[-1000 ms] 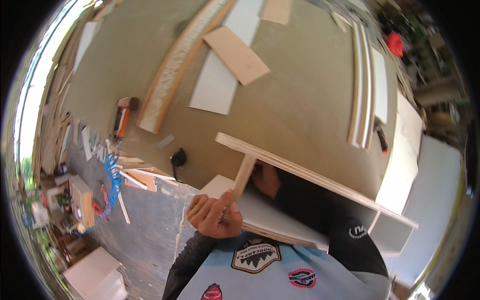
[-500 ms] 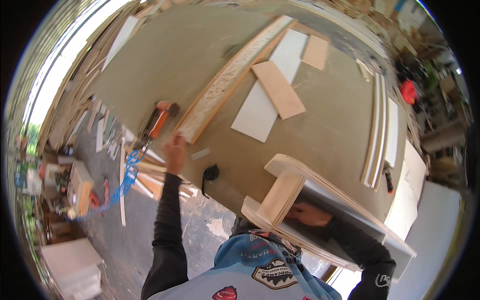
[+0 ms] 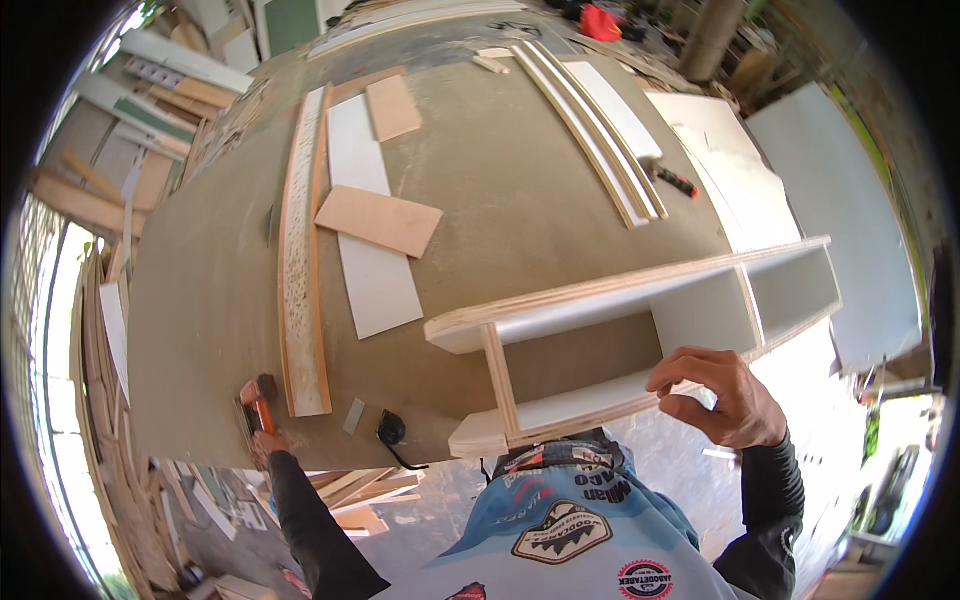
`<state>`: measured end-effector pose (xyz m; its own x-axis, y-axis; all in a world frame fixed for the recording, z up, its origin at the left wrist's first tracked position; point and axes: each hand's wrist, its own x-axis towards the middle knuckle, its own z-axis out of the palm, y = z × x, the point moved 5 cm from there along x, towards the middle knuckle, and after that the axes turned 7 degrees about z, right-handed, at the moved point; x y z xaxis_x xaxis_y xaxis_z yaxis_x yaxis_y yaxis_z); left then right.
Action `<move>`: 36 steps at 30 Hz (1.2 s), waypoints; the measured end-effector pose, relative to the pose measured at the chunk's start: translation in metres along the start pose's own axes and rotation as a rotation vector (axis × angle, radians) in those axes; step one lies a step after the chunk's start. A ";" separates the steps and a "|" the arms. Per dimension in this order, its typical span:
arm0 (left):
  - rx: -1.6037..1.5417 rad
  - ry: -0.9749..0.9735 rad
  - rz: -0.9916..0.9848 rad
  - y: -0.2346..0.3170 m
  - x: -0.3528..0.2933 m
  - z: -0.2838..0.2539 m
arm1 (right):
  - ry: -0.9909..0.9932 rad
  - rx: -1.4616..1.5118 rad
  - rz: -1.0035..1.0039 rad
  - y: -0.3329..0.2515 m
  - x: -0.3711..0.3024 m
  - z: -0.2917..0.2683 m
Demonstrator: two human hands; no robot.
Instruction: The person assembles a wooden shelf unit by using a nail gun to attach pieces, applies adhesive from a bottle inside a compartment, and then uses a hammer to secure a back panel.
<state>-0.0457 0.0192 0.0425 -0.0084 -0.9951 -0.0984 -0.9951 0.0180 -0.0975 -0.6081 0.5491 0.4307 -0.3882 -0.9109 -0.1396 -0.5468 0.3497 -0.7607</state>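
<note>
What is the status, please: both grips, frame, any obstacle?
Left grip at orange tool. Right grip open, beside wooden frame. Frame at table's edge. Tape measure between tool and frame.

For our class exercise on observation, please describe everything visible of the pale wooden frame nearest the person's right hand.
The long wooden frame has layered, plywood-like edges and white inner faces. Its long sides run past the left crosspiece; a divider stands toward the right end. It seems to rest at the table's near edge, with brown tabletop showing through one opening. The right hand curls by its near side; contact is unclear.
</note>
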 end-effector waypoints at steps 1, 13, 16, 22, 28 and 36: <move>-0.019 0.061 0.033 -0.009 -0.006 -0.003 | 0.038 -0.008 -0.035 0.000 -0.008 0.002; -0.579 0.550 0.416 0.076 -0.273 -0.192 | -0.641 0.578 -0.438 -0.061 0.011 0.179; -0.649 0.662 0.442 0.128 -0.375 -0.283 | -0.650 0.784 -0.320 -0.079 0.018 0.244; -0.661 0.592 0.679 0.215 -0.480 -0.327 | -0.640 1.335 -0.103 -0.061 -0.005 0.251; -0.915 0.469 0.998 0.234 -0.529 -0.363 | -0.383 1.553 -0.104 0.006 -0.050 0.186; -0.532 0.058 1.143 0.291 -0.530 -0.348 | -0.019 1.613 -0.160 0.063 -0.083 0.143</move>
<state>-0.3655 0.5178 0.4108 -0.8792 -0.4404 0.1816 -0.3336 0.8414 0.4253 -0.5043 0.6156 0.3035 -0.3915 -0.9202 0.0037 0.7320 -0.3139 -0.6047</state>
